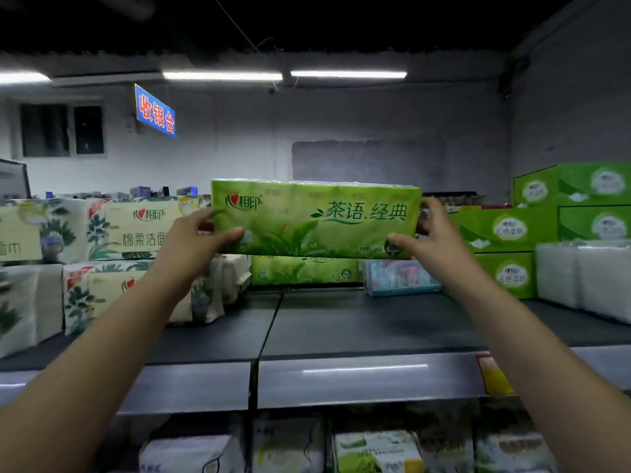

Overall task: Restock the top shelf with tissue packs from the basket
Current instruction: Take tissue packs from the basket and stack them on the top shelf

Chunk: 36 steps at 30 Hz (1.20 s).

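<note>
tissue pack [316,218], green, tea-leaf print, count: one in hand. held level and lengthwise in the air over the rear of the top shelf [341,322], printed face toward the camera.

left hand [191,240]: curled round the pack's left end, thumb pressed on the lower front face, fingers tucked behind the end. right hand [430,237]: same grip mirrored on the right end, thumb on the lower front corner, fingers wrapped behind. both forearms stretch up and forward across the shelf edge.

second green pack [304,271], count: one, same print, lying on the shelf directly under the held one; whether the two touch cannot be told.

floral packs [136,230], cream with blue-green flowers, left side of the shelf: at least four, stacked two high.

light-blue pack [399,278], count: one, just right of the second green pack.

green cartons [508,230], right rear, stacked three tiers high; exact count unclear.

white packs [587,274], far right, plain wrap; at least two side by side.

yellow tag [493,375], count: one, on the shelf's front rail.

lower-shelf packs [375,448]: several, blurred.

blue sign [155,112] with red characters: one. lit tube lights [222,75]: three.
</note>
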Available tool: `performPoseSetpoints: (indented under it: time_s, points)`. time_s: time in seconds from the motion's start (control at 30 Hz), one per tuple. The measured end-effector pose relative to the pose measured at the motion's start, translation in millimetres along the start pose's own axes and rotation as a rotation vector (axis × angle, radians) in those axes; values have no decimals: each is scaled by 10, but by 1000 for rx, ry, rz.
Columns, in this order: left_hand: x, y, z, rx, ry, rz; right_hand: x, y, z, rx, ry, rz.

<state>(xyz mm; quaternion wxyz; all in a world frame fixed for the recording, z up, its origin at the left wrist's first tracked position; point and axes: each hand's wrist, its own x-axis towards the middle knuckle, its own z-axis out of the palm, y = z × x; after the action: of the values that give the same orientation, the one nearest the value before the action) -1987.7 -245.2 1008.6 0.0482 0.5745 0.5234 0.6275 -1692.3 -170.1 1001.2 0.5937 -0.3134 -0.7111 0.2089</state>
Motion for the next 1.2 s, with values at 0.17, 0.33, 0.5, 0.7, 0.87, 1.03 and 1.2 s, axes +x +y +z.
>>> performPoseSetpoints:
  time_s: [0.17,0.33,0.5,0.7,0.87,1.03,1.2]
  points:
    - [359,52,-34,318,0,117,383,-104,12,-242,-77,-76]
    - [641,64,-82,494,-34,213,703,-85,67,-265,-136,-76]
    - [951,38,-149,750,60,252,902,-67,127,-324,-135,-79]
    - [1269,28,-146,779,51,296,1103,-26,140,-339,-142,-32]
    - [1414,-11,-81,903,69,289,1340,57,155,-498,-179,-57]
    - [1578,-98,55,969,23,182,1514,220,217,-674,-210,-101]
    - [1654,-182,198,1076,-67,129,1651,397,349,-808,-276,-96]
